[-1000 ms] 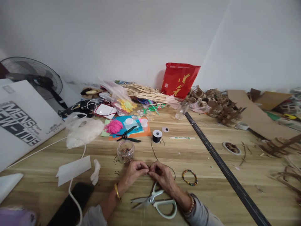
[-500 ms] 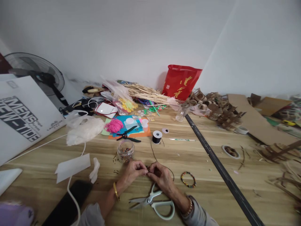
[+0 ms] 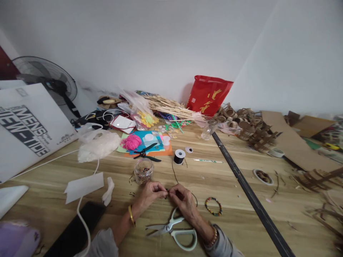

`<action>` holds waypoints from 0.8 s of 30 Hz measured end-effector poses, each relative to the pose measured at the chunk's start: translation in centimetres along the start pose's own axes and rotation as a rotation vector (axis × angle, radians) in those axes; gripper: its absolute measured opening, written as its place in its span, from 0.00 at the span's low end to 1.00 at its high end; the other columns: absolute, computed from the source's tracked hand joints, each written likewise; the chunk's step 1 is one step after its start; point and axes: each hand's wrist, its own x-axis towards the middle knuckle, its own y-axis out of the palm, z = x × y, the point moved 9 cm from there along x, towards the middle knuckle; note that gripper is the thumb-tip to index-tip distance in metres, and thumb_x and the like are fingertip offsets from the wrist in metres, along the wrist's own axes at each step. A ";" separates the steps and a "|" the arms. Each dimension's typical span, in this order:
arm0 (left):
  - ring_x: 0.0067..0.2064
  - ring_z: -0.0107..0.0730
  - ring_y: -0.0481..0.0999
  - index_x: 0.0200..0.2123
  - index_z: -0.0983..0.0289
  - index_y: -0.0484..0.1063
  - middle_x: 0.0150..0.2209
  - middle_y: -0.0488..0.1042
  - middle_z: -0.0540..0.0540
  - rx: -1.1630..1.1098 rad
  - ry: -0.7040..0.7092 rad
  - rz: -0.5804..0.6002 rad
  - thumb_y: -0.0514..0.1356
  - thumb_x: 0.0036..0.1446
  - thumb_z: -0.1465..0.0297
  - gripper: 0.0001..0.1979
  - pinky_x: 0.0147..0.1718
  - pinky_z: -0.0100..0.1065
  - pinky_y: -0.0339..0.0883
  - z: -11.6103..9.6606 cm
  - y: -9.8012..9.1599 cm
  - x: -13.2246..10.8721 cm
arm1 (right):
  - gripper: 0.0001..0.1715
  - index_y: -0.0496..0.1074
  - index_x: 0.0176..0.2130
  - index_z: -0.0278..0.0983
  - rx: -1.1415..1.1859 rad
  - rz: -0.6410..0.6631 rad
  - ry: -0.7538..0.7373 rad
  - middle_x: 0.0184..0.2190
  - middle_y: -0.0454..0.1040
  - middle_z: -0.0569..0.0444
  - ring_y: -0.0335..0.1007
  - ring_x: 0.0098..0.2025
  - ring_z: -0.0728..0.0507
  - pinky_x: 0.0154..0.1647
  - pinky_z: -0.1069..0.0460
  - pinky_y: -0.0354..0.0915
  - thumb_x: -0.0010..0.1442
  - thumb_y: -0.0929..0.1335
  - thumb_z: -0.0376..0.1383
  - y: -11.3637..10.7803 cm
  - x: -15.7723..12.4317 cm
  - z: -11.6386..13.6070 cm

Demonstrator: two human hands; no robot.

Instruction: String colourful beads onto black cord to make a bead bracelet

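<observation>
My left hand [image 3: 153, 192] and my right hand [image 3: 184, 202] meet over the table, thumbs and forefingers pinched almost tip to tip. Between them is a small dark cluster of beads [image 3: 168, 193], too small to make out fully. Black cord [image 3: 174, 174] runs from a white-ended spool [image 3: 179, 156] toward my right hand, and a loop of it shows beyond the wrist. Just behind my left hand stands a clear jar [image 3: 144, 172] holding small mixed beads. Scissors [image 3: 171, 228] with pale green handles lie spread below my right hand. A multicoloured bead bracelet [image 3: 213, 206] rests to the right.
Black pliers [image 3: 146, 153] and pink yarn [image 3: 132, 142] lie on coloured paper. A plastic bag [image 3: 99, 144], a white paper strip [image 3: 84, 187] and a cable are at left. Behind are a glass [image 3: 208, 130] and a red bag [image 3: 209, 94]. A dark strip [image 3: 246, 184] crosses the table.
The view has shifted slightly. Both hands stay together at nearly the same spot, with small finger movements around the beads.
</observation>
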 end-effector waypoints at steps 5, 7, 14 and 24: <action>0.25 0.30 0.72 0.23 0.66 0.76 0.21 0.76 0.51 -0.013 -0.012 -0.011 0.68 0.39 0.68 0.08 0.27 0.30 0.64 0.2 -0.2 0.0 | 0.08 0.72 0.32 0.35 -0.023 0.000 -0.005 0.27 0.73 0.53 0.67 0.29 0.46 0.29 0.54 0.61 0.57 0.66 0.37 0.0 0.0 -0.1; 0.25 0.30 0.72 0.23 0.66 0.76 0.21 0.76 0.51 -0.003 -0.011 -0.008 0.68 0.39 0.68 0.08 0.28 0.30 0.64 0.2 -0.1 0.0 | 0.07 0.73 0.32 0.35 -0.035 -0.005 -0.007 0.26 0.73 0.53 0.67 0.28 0.46 0.29 0.54 0.61 0.57 0.66 0.37 0.0 0.0 0.0; 0.25 0.29 0.71 0.22 0.66 0.75 0.20 0.75 0.50 -0.056 -0.040 -0.002 0.69 0.37 0.68 0.09 0.28 0.30 0.63 0.6 0.1 0.1 | 0.06 0.72 0.31 0.35 -0.048 -0.005 -0.015 0.27 0.73 0.54 0.68 0.29 0.47 0.31 0.55 0.62 0.57 0.66 0.35 -0.2 0.1 0.6; 0.27 0.31 0.71 0.23 0.65 0.75 0.22 0.75 0.50 0.051 0.027 0.000 0.66 0.41 0.69 0.05 0.28 0.30 0.63 -0.6 0.5 -0.3 | 0.06 0.71 0.31 0.35 -0.036 -0.009 -0.026 0.26 0.73 0.54 0.69 0.29 0.47 0.30 0.55 0.63 0.57 0.66 0.35 -0.1 0.0 0.7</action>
